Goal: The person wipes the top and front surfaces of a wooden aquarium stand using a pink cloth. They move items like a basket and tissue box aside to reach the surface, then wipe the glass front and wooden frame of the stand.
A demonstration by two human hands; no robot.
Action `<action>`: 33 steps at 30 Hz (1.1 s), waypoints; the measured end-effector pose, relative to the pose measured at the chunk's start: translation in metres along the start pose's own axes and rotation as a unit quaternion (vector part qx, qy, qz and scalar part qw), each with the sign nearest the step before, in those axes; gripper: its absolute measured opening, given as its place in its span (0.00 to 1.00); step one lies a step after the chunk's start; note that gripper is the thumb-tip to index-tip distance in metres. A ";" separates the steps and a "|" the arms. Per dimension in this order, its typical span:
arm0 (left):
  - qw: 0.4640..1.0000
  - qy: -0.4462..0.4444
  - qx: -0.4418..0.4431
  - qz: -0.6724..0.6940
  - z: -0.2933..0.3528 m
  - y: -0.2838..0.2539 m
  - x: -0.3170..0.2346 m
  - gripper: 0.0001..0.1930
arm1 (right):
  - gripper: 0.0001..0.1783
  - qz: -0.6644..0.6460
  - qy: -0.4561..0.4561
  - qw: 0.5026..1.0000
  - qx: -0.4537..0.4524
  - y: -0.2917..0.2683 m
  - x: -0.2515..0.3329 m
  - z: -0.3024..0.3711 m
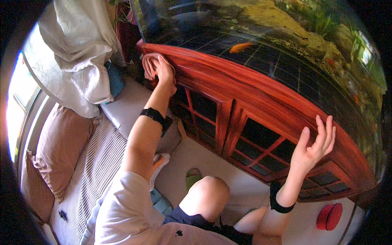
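My left hand [165, 72] is closed on a folded pinkish cloth [150, 65], pressed to the left end of the red-brown wooden cabinet's top moulding [196, 67]. Part of the cloth is hidden under my fingers. Farther right, my right hand [313, 148] is held up with thumb and fingers apart, nothing in it. Its fingertips lie over the right part of the same moulding; I cannot tell whether they touch the wood. Above the cabinet stands a large fish tank [228, 30], in which an orange fish [241, 47] swims over a dark tiled bottom.
Glass-paned doors [257, 136] form the cabinet front. On the left are a striped couch cover [92, 163], brown cushions [65, 147] and a pale curtain [81, 36]. A round red object [329, 216] stands at lower right; a green slipper [193, 178] lies beside my knee.
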State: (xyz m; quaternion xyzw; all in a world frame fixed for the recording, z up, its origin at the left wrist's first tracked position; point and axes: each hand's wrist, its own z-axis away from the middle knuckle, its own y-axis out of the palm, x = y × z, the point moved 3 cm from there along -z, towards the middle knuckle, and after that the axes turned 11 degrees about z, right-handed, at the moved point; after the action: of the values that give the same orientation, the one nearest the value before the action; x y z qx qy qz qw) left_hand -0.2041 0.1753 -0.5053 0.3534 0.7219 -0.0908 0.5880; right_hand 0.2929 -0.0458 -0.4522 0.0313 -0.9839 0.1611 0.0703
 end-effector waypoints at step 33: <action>0.581 0.583 0.541 -0.175 0.413 0.131 -0.083 0.21 | 0.12 -0.181 0.176 0.965 -0.076 -0.042 -0.089 -0.005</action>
State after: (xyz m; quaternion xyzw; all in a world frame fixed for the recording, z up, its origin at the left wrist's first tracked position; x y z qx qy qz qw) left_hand 0.2061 0.0123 -0.5125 0.4500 0.7748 -0.3400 -0.2859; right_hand 0.3853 -0.0805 -0.4481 0.1746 -0.9434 0.0733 0.2724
